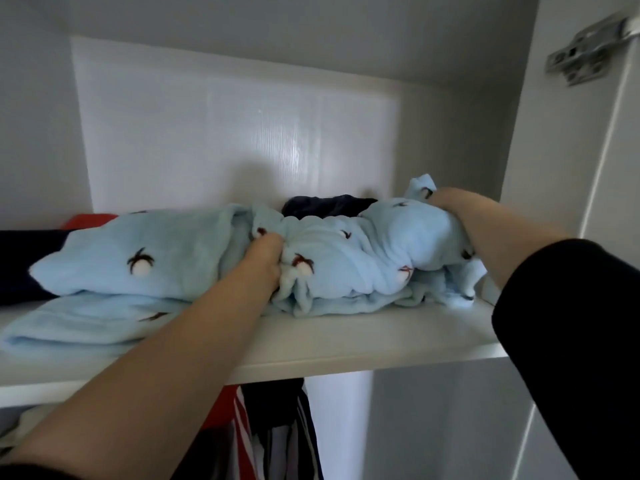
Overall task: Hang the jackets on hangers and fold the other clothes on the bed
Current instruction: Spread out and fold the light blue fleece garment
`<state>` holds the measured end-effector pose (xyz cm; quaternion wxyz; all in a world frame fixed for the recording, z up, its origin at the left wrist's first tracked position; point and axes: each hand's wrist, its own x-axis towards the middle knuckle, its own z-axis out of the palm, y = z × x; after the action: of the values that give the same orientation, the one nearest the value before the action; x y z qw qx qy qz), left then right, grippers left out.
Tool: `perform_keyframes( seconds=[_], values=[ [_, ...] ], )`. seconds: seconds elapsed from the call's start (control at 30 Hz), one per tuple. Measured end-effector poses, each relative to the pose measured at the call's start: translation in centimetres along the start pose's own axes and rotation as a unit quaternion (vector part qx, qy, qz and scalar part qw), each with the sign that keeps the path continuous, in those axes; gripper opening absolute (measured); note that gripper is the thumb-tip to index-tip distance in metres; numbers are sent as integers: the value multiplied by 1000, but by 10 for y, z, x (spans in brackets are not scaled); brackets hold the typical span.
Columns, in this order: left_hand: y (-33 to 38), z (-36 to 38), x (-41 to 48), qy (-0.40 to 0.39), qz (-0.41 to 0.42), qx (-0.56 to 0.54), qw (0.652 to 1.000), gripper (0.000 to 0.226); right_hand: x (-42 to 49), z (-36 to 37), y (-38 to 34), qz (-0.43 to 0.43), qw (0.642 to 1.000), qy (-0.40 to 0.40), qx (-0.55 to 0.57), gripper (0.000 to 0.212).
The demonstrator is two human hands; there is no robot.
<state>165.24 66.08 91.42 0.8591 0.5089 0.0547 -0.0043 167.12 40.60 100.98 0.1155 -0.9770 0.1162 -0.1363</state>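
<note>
Far left of shelf (346, 337): dark garment (20, 265), red garment (86, 219) behind. Blue fleece clothes (138, 261) lay on the shelf, long axis left-right along the front edge. Left hand (266, 258) was at mid-bundle, grip clamped on a bunched fold. Navy item (325, 204) sat behind. Right hand (446, 199) was at the far right end, grip seemingly clamped on fleece, fingers mostly buried. The left end was free, nearest the left hand; likely the next push goes backward. Hanging clothes (277, 431) below.
</note>
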Motion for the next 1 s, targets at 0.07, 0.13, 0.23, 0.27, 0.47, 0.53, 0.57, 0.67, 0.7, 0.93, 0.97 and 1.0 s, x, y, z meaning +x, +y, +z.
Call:
perform_keyframes(
  seconds=[0.07, 0.13, 0.23, 0.27, 0.47, 0.53, 0.57, 0.67, 0.7, 0.93, 0.97, 1.0],
  values=[
    [-8, 8, -5, -13, -18, -18, 1000, 37, 6, 0, 19, 63, 988, 48, -129, 44],
    [-13, 15, -11, -42, -38, -37, 998, 39, 7, 5, 24, 47, 975, 117, -181, 47],
    [-8, 13, -13, -18, -14, 79, 997, 40, 0, -3, 11, -31, 956, 225, -183, 43],
    [-5, 10, -14, 5, 1, 159, 987, 41, -2, -6, 4, -48, 953, 248, -165, 40],
    [19, 12, -7, 118, 361, 587, 715, 74, -21, 41, 14, -71, 989, -103, -79, 51],
    [33, 31, -14, 98, 469, 593, 647, 65, -24, 57, 27, -65, 990, -120, -26, 52],
    [39, 47, -16, 65, 472, 599, 644, 55, -23, 61, 29, -69, 991, -113, -5, 53],
    [27, 91, -13, -93, 373, 656, 650, 36, -19, 66, 30, -87, 993, -73, -20, 53],
    [16, 98, -8, -133, 316, 714, 610, 38, -19, 68, 31, -99, 992, -66, -52, 53],
    [-27, 54, 51, -116, 181, 772, 598, 71, -10, 74, 47, -70, 992, -38, 97, 52],
    [-25, 51, 52, -126, 173, 776, 594, 71, -12, 74, 52, -46, 992, -4, 121, 47],
    [-25, 49, 49, -127, 174, 785, 580, 68, -14, 72, 54, -15, 993, 18, 114, 41]
  ],
)
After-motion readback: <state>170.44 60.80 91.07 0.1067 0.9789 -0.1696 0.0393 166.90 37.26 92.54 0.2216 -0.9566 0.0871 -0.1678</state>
